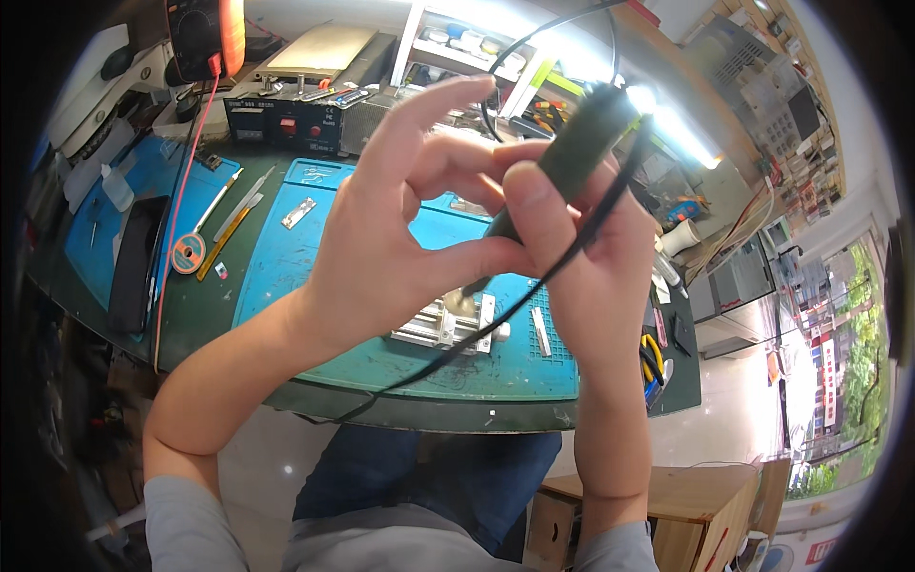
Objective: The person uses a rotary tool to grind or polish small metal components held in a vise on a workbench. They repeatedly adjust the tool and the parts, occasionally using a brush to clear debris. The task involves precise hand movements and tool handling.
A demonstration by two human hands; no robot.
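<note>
We hold both hands up close in front of us, above the surface [286, 286]. Our right hand [581, 267] is wrapped tight around the dark tool [581, 148], with the thumb pressed along its side. The tool tilts, its tip pointing down toward the metal clamp [448, 324] on the blue mat [286, 257]. A black cord [534, 291] runs from the top of the tool, down past our right wrist and off the front edge. Our left hand [381, 238] has its thumb and 1 finger pinched on the low end of the tool, and the other fingers spread up and apart. Far left, an orange meter [205, 33] stands at the back. A round solder roll [188, 254] lies on the mat.
</note>
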